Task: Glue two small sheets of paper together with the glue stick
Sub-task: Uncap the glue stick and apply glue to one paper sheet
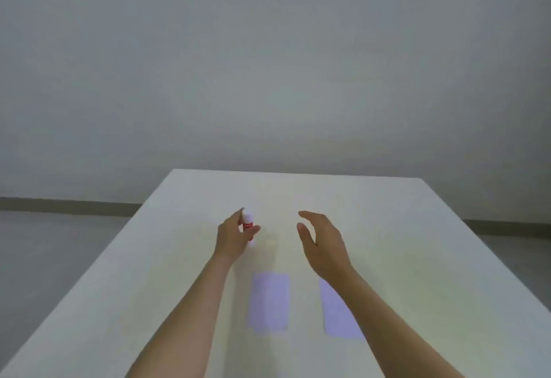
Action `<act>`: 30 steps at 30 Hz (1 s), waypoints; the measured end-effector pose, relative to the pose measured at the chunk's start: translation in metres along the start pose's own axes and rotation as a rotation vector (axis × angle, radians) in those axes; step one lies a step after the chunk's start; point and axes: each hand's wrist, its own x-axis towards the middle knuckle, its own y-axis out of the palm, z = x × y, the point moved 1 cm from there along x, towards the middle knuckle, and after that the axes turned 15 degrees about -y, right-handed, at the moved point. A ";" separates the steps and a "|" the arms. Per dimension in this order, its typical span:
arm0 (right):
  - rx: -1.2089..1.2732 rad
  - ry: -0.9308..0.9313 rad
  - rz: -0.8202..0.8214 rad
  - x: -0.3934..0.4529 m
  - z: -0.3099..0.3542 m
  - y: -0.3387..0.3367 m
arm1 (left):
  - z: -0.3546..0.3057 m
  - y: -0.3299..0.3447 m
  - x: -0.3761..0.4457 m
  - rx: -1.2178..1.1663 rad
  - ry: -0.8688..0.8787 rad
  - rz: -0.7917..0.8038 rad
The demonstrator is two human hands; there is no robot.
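A red glue stick (247, 224) with a white cap stands upright near the middle of the white table (387, 228). My left hand (234, 236) is closed around it, thumb and fingers on its red body. My right hand (323, 243) hovers to the right of the stick, fingers apart and holding nothing. Two small pale lilac sheets lie flat side by side nearer to me: the left sheet (269, 301) is fully visible, while the right sheet (337, 315) is partly covered by my right forearm.
The table's far edge runs just beyond the hands and its left edge slants toward the bottom left. Beyond it are a grey floor (44, 258) and a plain wall (268, 64) with a dark skirting strip.
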 end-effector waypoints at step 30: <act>0.448 0.149 0.175 0.002 0.006 -0.008 | -0.032 -0.007 -0.080 0.059 0.406 0.076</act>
